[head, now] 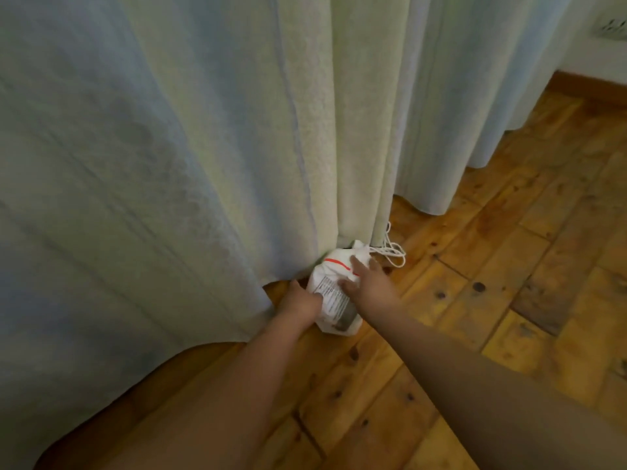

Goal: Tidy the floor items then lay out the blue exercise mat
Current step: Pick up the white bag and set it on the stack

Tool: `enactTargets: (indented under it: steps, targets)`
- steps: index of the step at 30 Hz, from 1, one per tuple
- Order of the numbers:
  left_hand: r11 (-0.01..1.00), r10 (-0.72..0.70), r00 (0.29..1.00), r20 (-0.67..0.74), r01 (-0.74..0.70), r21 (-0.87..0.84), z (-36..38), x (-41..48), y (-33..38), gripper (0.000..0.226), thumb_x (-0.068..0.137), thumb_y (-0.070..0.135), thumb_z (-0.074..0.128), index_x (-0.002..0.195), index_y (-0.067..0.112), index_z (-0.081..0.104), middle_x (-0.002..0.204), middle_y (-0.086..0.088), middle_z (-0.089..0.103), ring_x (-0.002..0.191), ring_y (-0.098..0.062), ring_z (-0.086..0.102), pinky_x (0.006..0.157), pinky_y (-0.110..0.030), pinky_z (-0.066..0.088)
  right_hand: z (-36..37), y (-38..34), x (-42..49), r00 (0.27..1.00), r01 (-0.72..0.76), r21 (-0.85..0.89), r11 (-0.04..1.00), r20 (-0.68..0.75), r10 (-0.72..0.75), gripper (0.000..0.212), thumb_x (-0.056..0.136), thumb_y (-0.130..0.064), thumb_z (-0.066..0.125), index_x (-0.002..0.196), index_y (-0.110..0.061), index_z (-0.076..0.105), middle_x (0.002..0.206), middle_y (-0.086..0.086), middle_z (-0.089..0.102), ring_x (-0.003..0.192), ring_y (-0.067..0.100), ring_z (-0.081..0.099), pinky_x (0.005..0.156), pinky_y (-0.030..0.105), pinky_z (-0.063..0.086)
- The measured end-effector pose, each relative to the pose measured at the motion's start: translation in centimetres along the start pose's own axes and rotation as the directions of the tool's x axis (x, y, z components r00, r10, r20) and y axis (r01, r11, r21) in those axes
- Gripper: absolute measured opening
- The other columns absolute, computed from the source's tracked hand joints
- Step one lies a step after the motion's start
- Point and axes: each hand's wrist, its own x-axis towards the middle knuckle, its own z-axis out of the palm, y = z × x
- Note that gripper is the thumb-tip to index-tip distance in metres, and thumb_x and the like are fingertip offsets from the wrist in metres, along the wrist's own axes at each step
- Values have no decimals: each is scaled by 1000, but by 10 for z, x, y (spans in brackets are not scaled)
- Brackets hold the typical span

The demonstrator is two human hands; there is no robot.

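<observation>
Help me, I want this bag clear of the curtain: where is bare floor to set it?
Bare wooden floor lies right of the white bag, out toward the baseboard, and in front of it, nearer the person. Crowded: the curtain hem, where the bag, left hand, right hand and a white cord bunch together.

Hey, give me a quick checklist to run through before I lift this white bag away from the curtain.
1. Both hands on the white bag: ok. The left hand is at its left side and the right hand is on top.
2. Firm grip: cannot tell. The right fingers lie straight, and the left fingers are partly hidden.
3. Bag free of the curtain: not ok. The hem hangs against its far end.
4. White cord free of the bag: cannot tell. It lies looped right beside the bag's far end.
5. Blue mat in sight: not ok. It is not in view.
</observation>
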Motion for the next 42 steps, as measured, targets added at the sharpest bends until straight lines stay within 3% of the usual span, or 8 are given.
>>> enactTargets:
  steps: [7, 14, 19, 23, 29, 36, 39, 42]
  targets:
    - [651, -206, 896, 393, 426, -629, -4, 4, -28, 58, 99, 57, 32, 133, 14, 51, 132, -19, 57, 118, -40, 56, 97, -55, 49, 19, -13, -43, 951, 51, 421, 906, -298, 85, 33, 99, -14, 45, 126, -18, 63, 112, 5, 70, 94, 18, 64, 77, 22, 49]
    - [444, -107, 698, 708, 671, -594, -63, -13, -126, 87, 68, 62, 79, 132, 10, 49, 115, -29, 67, 102, -51, 65, 81, -64, 53, 53, -43, -135, 964, 32, 741, 671, -201, 176, 32, 101, -23, 45, 95, -44, 68, 92, -26, 71, 89, -4, 65, 72, 18, 53]
    - [532, -107, 788, 606, 560, -635, -122, -54, -196, 89, 60, 39, 92, 134, 15, 47, 120, -20, 68, 109, -41, 66, 83, -57, 55, 71, -86, -161, 978, -42, 681, 731, 179, -111, 27, 95, -32, 54, 112, -52, 60, 114, -25, 64, 104, 4, 62, 78, 21, 51]
    - [618, -127, 914, 384, 376, -691, -173, -95, -245, 73, 69, 27, 87, 133, 18, 54, 119, -10, 70, 112, -30, 65, 95, -52, 53, 81, -149, -172, 706, 15, 565, 825, 578, -409, 100, 72, -63, 62, 151, -45, 3, 150, -21, 28, 134, 12, 40, 109, 36, 42]
    - [678, -104, 991, 83, 131, -723, -233, -183, -300, 67, 71, 17, 86, 128, 30, 55, 122, -1, 69, 113, -27, 64, 96, -47, 54, 121, -249, -217, 766, 19, 497, 868, 550, -332, 103, 63, -66, 69, 148, -34, 21, 149, 0, 42, 130, 27, 47, 106, 49, 44]
    - [776, -69, 990, 123, 130, -617, -331, -294, -359, 69, 81, 20, 79, 140, 31, 46, 128, 3, 65, 117, -21, 60, 99, -44, 52, 126, -357, -303, 604, 449, 370, 813, 546, -581, 98, 58, -73, 62, 145, -39, 29, 139, -7, 52, 117, 19, 56, 94, 32, 44]
    - [866, -29, 972, 232, 140, -479, -383, -338, -366, 60, 91, 18, 67, 145, 26, 41, 131, -2, 61, 112, -21, 62, 90, -39, 57, 104, -409, -345, 490, 655, 360, 665, 467, -736, 91, 54, -85, 60, 133, -53, 27, 124, -17, 53, 105, 12, 56, 86, 29, 44]
    - [918, 30, 965, 260, 76, -388, -428, -383, -368, 64, 93, 20, 64, 149, 22, 35, 147, -11, 48, 131, -33, 49, 105, -54, 44, 78, -452, -379, 368, 709, 488, 509, 360, -858, 69, 45, -83, 62, 109, -75, 36, 96, -40, 58, 85, -11, 57, 71, 13, 42]
